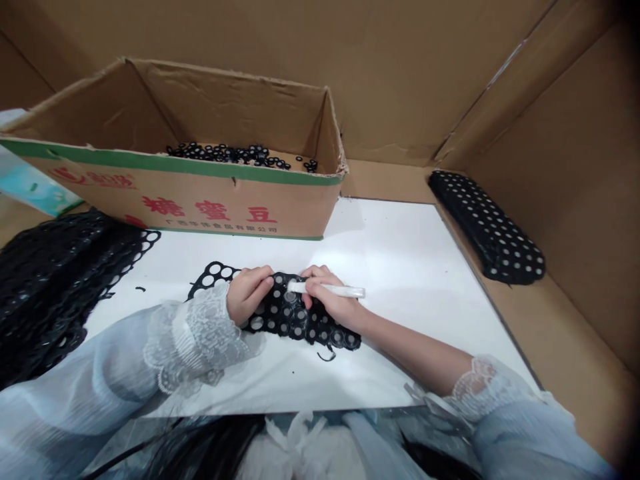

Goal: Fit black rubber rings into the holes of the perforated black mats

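Observation:
A black rubber-like sheet with rows of round spots (285, 313) lies on the white board, and its left end shows open holes. My left hand (249, 293) is closed on the sheet's upper left part, with the thumb on top. In my right hand (330, 297) is a white pen-like tool (345, 291), gripped like a pen. Its tip rests at or just above the sheet near the upper edge; I cannot tell whether it touches. A thin curled black scrap (327, 355) lies below the sheet.
A cardboard box (210, 207) with many small black rings (240, 155) stands behind the hands. Stacked black perforated sheets (45, 280) lie at left. To the right, a stack of spotted black sheets (490, 227) sits beside the white board (400, 233). Cardboard walls enclose the back and right.

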Available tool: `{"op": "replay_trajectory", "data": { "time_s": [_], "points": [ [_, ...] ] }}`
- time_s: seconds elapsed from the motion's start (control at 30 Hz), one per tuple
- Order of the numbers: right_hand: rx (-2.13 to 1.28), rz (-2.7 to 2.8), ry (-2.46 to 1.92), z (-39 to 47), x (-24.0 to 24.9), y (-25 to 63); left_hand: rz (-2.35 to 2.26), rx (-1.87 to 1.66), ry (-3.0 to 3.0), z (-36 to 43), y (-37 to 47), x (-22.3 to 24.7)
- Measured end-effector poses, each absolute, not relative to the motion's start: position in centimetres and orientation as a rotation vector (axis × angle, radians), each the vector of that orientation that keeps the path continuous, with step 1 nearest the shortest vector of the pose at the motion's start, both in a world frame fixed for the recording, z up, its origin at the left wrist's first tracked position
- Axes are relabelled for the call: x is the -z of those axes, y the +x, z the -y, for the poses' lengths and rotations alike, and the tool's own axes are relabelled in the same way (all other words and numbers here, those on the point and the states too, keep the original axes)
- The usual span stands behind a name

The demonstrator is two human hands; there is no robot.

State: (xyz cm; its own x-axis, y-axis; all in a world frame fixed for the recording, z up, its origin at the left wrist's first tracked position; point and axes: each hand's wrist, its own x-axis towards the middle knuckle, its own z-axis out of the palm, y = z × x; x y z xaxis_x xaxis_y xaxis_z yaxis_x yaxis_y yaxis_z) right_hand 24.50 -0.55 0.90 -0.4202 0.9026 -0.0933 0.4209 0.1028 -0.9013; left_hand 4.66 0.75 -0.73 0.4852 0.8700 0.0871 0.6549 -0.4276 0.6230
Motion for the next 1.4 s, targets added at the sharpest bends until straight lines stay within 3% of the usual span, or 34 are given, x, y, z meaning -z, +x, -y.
{"op": "replay_trajectory", "data": {
  "time_s": [0.43,0.8,1.0,1.2,1.4],
  "points": [
    [-1.317,1.844,-1.293,0.5,-1.0,24.6,-1.156,-0.596,1.911,-1.3,4.2,1.5],
    [-1.012,2.054,-1.297,1.3,-0.2,23.9,-1.404,-0.538,2.454,1.4,5.5,0.8],
    [-1.233,1.848,-1.132,0.7,-0.1,24.7,-1.343,-0.529,2.422,0.1,4.3,1.2],
    [-1.155,1.946,-1.135,0.6,-0.1,24.7,-1.392,-0.744,2.508,-0.3,4.3,1.6],
    [-1.191,1.931,-1.139,0.6,0.0,24.7,-1.357,-0.657,2.504,-0.1,4.7,0.9]
  ]
}}
